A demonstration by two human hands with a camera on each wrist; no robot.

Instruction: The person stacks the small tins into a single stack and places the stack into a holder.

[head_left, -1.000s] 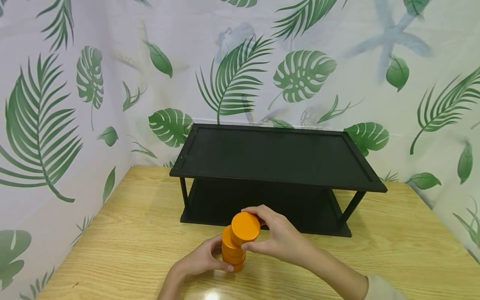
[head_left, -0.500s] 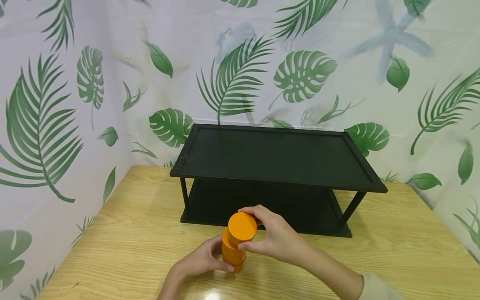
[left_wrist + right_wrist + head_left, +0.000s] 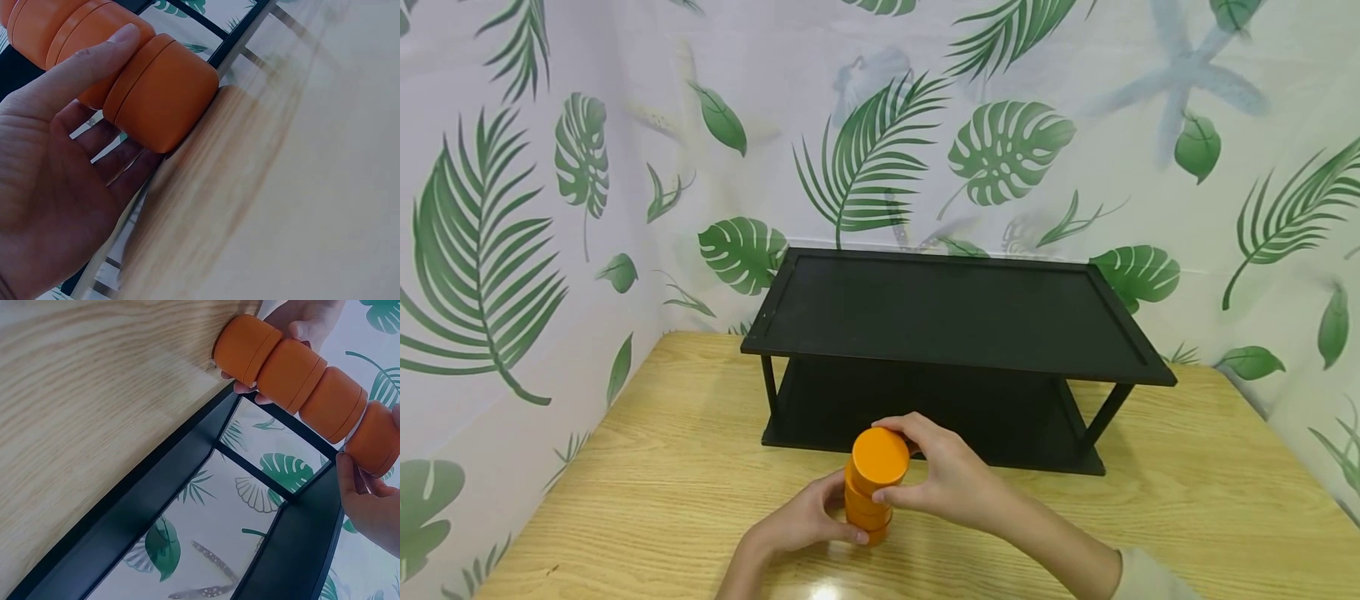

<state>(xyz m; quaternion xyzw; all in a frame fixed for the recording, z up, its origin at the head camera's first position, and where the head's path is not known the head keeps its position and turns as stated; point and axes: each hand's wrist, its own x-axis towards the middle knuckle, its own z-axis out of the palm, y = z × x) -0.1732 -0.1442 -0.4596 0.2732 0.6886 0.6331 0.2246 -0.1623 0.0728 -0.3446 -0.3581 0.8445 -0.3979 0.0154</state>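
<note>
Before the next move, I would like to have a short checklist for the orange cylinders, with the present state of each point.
1. Top cylinder gripped: ok; right hand holds it between thumb and fingers.
2. Lower stack steadied: ok; left hand has thumb and fingers on opposite sides.
3. Bottom cylinder standing on the wooden table: ok.
4. Top cylinder centred over the third cylinder: not ok; in the head view it looks shifted somewhat right.
5. Top cylinder's weight resting on the stack: cannot tell.
6. Bottom cylinder apart from the black shelf: ok; it stands in front.
</note>
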